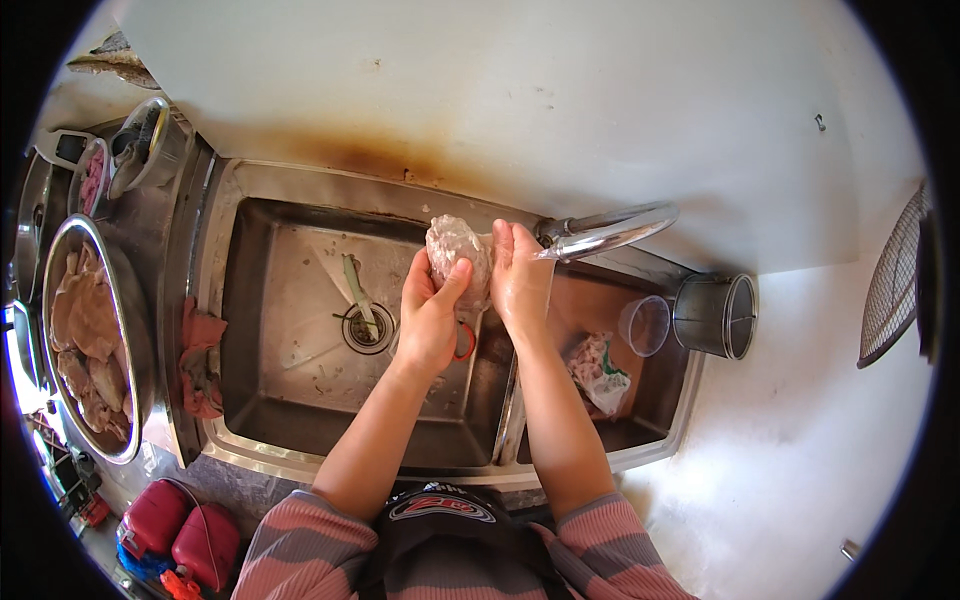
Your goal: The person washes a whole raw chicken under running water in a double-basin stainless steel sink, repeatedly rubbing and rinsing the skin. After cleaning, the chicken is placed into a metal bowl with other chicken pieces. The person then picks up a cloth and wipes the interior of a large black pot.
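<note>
My left hand grips a pale, wet lump that looks like meat, perhaps in clear plastic film. Its thumb lies across the near side of the lump. Close on the right is my right hand, fingers raised, under the tip of the chrome faucet. Water runs over that wrist. Whether the right palm holds part of the lump is hidden. Both hands are above the divider side of the steel sink basin. Below them, a green-and-white stalk lies over the drain strainer, and a red ring shows beside my left wrist.
The right basin holds a plastic bag with meat scraps and a clear plastic cup. A metal strainer pot stands at its corner. On the left are a bowl of raw meat pieces and a pink cloth.
</note>
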Available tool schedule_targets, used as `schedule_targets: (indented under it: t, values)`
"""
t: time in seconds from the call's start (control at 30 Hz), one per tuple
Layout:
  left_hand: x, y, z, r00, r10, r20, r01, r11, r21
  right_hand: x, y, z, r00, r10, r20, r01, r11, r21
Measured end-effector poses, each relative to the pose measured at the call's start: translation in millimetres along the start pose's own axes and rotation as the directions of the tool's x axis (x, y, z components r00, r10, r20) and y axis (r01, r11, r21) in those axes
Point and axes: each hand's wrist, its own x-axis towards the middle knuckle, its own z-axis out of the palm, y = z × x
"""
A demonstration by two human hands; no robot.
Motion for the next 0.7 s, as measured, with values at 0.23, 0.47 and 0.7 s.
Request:
schedule_targets:
  t: [0.23, 0.47, 0.7]
  values:
    - [4.1, 5.8, -8.2, 0.993, -0.115, -0.022, 0.113, 0.990, -0.086, 7.2, 11.4, -13.8, 0.986, -0.159, 0.044, 0.164, 0.969, -0.183]
    - [19.3, 9.5, -11.3, 0.947, -0.318, 0.036, 0.319, 0.932, -0.169, 4.6, 11.7, -29.4, 0.951, 0.088, 0.297, -0.199, 0.908, 0.368]
    - [31.5, 3.2, -5.7, 0.925, -0.369, 0.087, 0.378, 0.911, -0.162, -9.4, 5.8, -36.3, 0.814, 0.308, 0.492, -0.577, 0.527, 0.624]
